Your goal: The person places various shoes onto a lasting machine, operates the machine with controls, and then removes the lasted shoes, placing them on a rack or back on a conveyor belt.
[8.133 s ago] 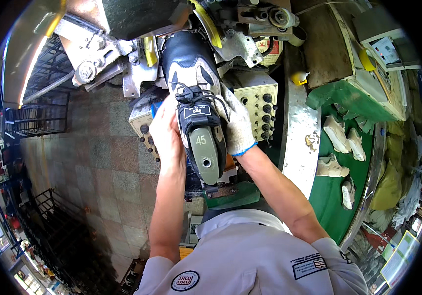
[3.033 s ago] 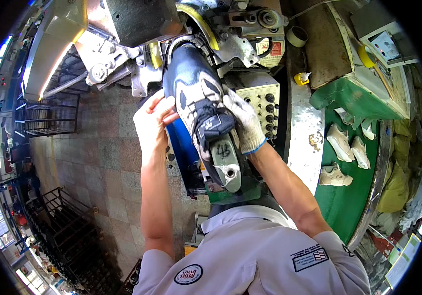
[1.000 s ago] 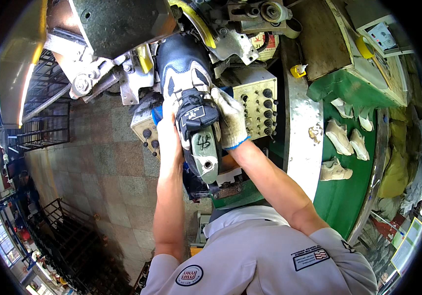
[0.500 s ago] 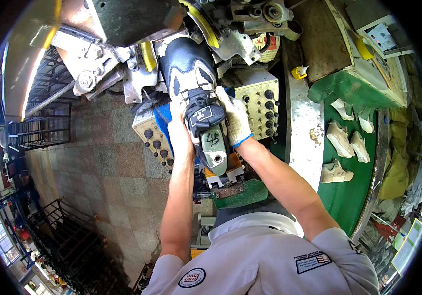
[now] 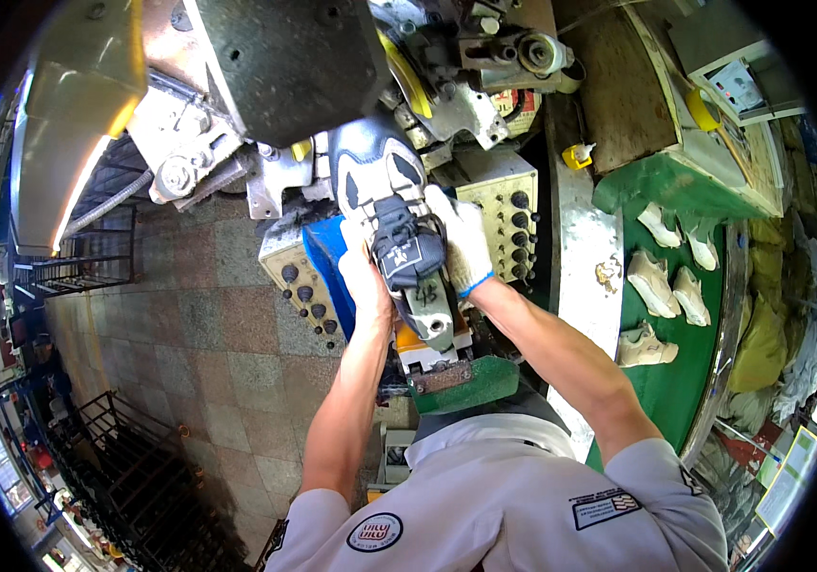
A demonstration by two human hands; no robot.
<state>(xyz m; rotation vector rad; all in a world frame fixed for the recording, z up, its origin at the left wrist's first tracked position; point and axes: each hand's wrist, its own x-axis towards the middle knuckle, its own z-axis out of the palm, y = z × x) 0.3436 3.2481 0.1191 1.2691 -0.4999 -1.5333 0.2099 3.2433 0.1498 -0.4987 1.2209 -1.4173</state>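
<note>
A black and white shoe upper with dark laces and tongue is stretched over a green shoe last. Its toe points away from me, partly hidden under a dark metal block of the machine. My left hand, which looks bare, is closed along the shoe's left side. On the opposite side my right hand, in a white knit glove with a blue cuff edge, grips the upper. The last's heel end tilts toward me above an orange and white support. Some fingers are hidden behind the shoe.
Control boxes with dark knobs flank the shoe, one at left and one at right. Several pale shoe uppers lie on a green surface at right. Dark metal racks stand at lower left.
The dark block now covers more of the toe, which was in plainer sight before. In the picture, shoe and both hands have shifted slightly right and down, with the machine shifting too.
</note>
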